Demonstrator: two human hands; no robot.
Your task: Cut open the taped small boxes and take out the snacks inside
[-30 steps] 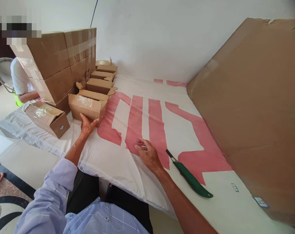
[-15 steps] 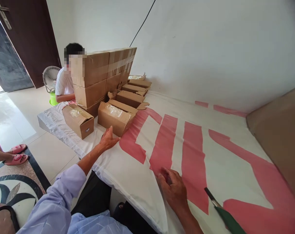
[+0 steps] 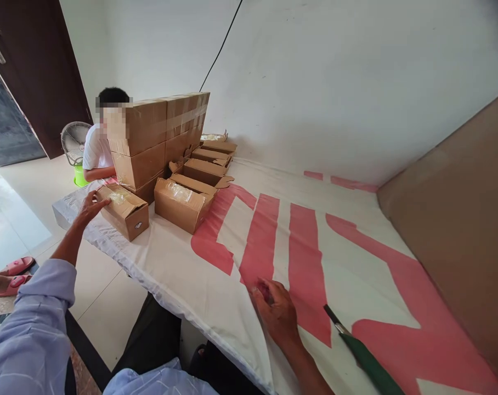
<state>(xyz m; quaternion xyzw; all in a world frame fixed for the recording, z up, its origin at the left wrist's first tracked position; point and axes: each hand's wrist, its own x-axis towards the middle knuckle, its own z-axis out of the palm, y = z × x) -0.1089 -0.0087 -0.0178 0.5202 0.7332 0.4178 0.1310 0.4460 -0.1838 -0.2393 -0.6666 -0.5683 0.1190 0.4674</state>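
Note:
My left hand (image 3: 93,206) is at the left end of a closed cardboard box (image 3: 128,219) with clear tape on top. Its thumb lies along the near top edge and its fingers reach around the end. The box stands near the table's left edge. My right hand (image 3: 277,310) rests on the red and white cloth (image 3: 255,236), loosely curled, with a gap between thumb and fingers. A dark reddish patch shows in that gap; I make out no object held. Right of it lies a long tool (image 3: 366,356) with a green body and dark tip.
Stacked cardboard boxes (image 3: 150,156) form a wall at the back left, with a row of cardboard boxes (image 3: 183,206) beside it, several with open flaps. Behind the stack a person (image 3: 96,151) leans on the table. A large brown panel (image 3: 454,192) borders the right side.
My left hand has moved left from the front of the box row to the separate taped box. The view has shifted slightly to the right. My right hand stays curled on the cloth.

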